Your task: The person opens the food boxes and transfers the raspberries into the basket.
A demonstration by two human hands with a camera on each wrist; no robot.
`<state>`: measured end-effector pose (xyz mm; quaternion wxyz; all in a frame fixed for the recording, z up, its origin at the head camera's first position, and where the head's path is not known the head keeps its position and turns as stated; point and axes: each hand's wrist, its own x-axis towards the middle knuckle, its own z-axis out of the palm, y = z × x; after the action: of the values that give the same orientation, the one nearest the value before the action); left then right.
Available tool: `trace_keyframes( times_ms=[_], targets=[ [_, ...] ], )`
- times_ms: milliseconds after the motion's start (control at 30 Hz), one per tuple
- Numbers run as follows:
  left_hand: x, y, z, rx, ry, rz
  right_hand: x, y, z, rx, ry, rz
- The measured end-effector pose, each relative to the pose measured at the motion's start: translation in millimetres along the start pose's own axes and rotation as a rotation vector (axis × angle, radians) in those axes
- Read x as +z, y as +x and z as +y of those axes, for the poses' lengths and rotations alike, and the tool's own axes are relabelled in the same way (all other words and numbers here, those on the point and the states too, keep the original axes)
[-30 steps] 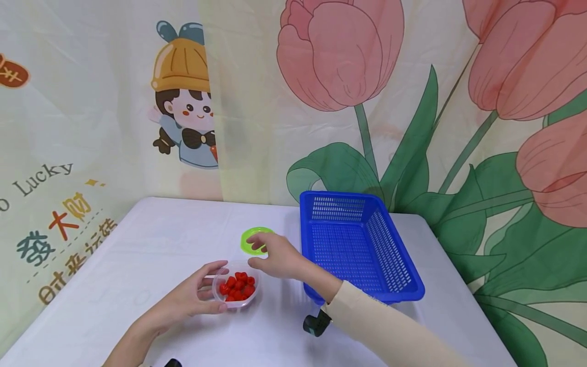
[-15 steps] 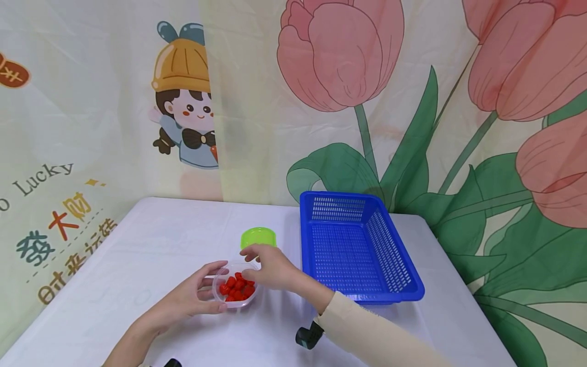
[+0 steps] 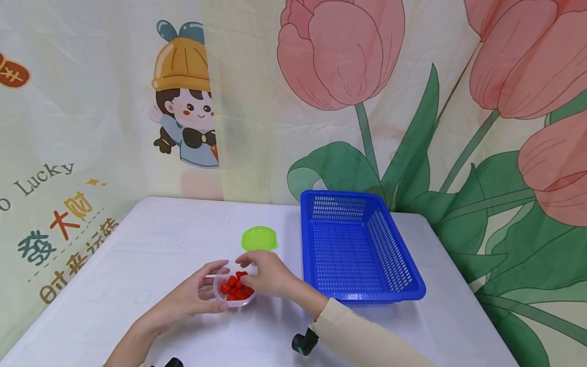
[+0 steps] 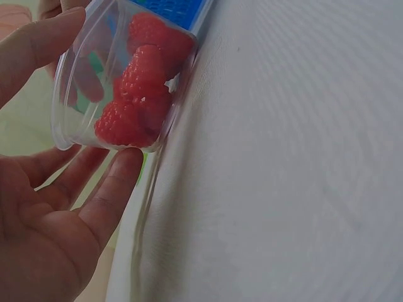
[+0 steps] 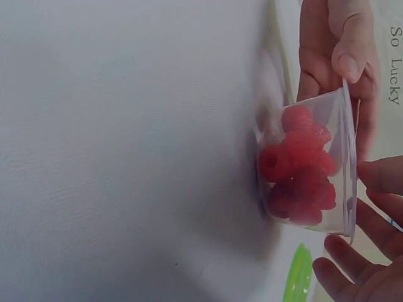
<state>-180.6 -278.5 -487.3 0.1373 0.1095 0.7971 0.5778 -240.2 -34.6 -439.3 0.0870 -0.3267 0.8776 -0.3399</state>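
A clear plastic container [image 3: 239,303] with several red raspberries [image 3: 236,288] stands on the white table. My left hand [image 3: 194,293] holds its left side. In the left wrist view, the thumb lies along one side of the container [image 4: 70,135] and the fingers along the other. From the right, my right hand [image 3: 270,275] reaches over the mouth. The right wrist view shows its spread fingers [image 5: 343,251] at the rim, with the thumb just inside the mouth. No berry is visible between them. Behind the container lies a bright green lid [image 3: 259,238].
On the right stands a blue perforated basket [image 3: 305,244] with nothing in it. A white cloth covers the table [image 3: 183,229]. Behind it hangs a printed curtain [image 3: 257,127] with tulips and a cartoon figure. Black wrist cameras [image 3: 304,341] show below the hands.
My right hand has moved from over the green lid down toward me to the container's mouth, uncovering the lid. The left hand and container have stayed put.
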Motion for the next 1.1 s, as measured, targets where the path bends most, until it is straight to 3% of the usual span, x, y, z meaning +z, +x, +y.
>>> trace_keyframes(
  times_ms=[267,533,900,1100],
  targets=[
    [0.3,0.2,0.0,0.008,-0.026,-0.010,5,1,2,-0.061,-0.137,0.001],
    [0.2,-0.5,-0.4,0.005,-0.017,-0.006,9,2,-1,-0.102,-0.261,0.063],
    [-0.1,0.6,0.5,-0.021,-0.001,-0.001,12,6,1,-0.157,-0.326,0.074],
    [0.1,2.1,1.4,-0.036,0.009,0.007,15,7,2,-0.124,-0.366,0.088]
  ],
)
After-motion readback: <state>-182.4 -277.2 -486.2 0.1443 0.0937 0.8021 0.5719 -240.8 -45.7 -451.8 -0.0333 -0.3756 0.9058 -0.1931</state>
